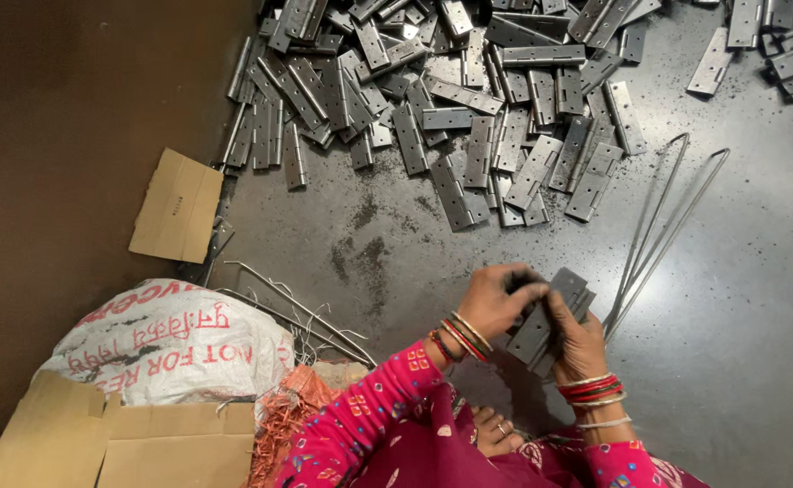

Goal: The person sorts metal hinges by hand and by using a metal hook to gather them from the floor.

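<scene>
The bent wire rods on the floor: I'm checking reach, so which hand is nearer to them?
Right. The right hand grips the stack of hinges just beside the lower ends of the bent wire rods; the left hand holds the stack's far side, farther off.

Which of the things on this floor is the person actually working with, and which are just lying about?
In use:
- left hand and right hand, both gripping a stack of metal hinges
- big pile of loose hinges ahead
- long bent wire rods beside the hands

Lying about:
- printed white sack
- cardboard piece
- flattened carton
- copper-coloured wire scraps
</scene>
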{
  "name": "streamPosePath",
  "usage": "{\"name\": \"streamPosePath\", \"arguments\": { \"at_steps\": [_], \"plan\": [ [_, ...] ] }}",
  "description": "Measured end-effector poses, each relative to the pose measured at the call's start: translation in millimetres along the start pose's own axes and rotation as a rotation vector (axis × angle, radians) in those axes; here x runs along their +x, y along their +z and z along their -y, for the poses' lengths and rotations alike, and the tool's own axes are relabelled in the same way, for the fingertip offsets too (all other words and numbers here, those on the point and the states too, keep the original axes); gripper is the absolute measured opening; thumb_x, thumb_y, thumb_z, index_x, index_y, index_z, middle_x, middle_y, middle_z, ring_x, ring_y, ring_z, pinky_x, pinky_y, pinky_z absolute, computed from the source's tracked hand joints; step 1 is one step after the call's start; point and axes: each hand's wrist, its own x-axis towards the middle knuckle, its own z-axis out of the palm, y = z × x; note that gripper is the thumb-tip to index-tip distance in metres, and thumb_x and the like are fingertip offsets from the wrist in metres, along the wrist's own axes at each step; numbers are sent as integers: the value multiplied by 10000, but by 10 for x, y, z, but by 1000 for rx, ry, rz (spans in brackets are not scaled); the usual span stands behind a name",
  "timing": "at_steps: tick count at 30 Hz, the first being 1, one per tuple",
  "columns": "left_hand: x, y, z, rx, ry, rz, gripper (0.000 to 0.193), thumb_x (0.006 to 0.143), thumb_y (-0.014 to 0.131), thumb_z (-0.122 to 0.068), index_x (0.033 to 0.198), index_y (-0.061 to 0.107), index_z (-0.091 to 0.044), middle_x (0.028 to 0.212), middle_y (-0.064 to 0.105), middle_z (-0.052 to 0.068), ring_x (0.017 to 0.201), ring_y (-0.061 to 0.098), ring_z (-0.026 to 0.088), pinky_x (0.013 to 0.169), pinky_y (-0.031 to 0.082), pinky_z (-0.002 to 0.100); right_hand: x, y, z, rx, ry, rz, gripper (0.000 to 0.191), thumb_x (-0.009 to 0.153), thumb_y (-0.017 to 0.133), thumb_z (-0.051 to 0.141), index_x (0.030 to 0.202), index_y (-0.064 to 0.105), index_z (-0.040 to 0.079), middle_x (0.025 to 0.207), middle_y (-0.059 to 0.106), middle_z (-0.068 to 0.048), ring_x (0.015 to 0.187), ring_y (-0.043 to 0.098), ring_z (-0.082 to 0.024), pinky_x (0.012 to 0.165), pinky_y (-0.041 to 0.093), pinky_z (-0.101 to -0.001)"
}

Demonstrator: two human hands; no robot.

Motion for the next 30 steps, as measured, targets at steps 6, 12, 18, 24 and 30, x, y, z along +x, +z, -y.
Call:
{"name": "streamPosePath", "arguments": {
  "at_steps": [6, 12, 18, 24, 30],
  "plan": [
    [704, -220, 490, 838, -8, -245, 519, 772, 808, -457, 1083, 649, -74, 941, 632, 111, 812, 614, 233, 701, 551, 376, 7, -95, -13, 30, 63, -68, 279, 884, 697, 80, 1121, 594, -26, 936, 708, -151, 834, 739, -304, 676, 666, -516],
    [1044, -356, 748, 1120, 177, -207, 664, 683, 830, -504, 1105, 596, -48, 880, 655, 117, 742, 632, 220, 554, 555, 321, -18, -91, 140, 37, 32, -84, 249, 894, 697, 73, 1095, 600, -37, 918, 704, -142, 834, 741, -293, 677, 661, -515],
    [862, -867, 504, 830, 229, -339, 157, 1031, 693, -190, 1091, 722, -48, 669, 669, 60, 470, 603, 143, 426, 519, 253, -8, -96, 232, 69, 13, -93, 226, 903, 688, 60, 1088, 595, -31, 920, 705, -146, 833, 737, -292, 681, 666, -521],
    [611, -1287, 187, 720, 266, -518, 156, 980, 691, -187, 1100, 723, -92, 883, 780, 80, 656, 741, 167, 551, 582, 260, -4, -33, 221, 63, 17, -93, 222, 912, 673, 59, 1101, 587, -17, 931, 704, -143, 837, 737, -280, 679, 663, -525],
    [507, -1108, 34, 605, 150, -404, 113, 1005, 676, -166, 1094, 721, -114, 929, 785, 75, 714, 755, 179, 603, 603, 283, -90, -15, 247, 44, 38, -128, 261, 909, 700, 100, 1121, 582, 6, 929, 698, -149, 845, 741, -288, 696, 663, -518]
  ]
}}
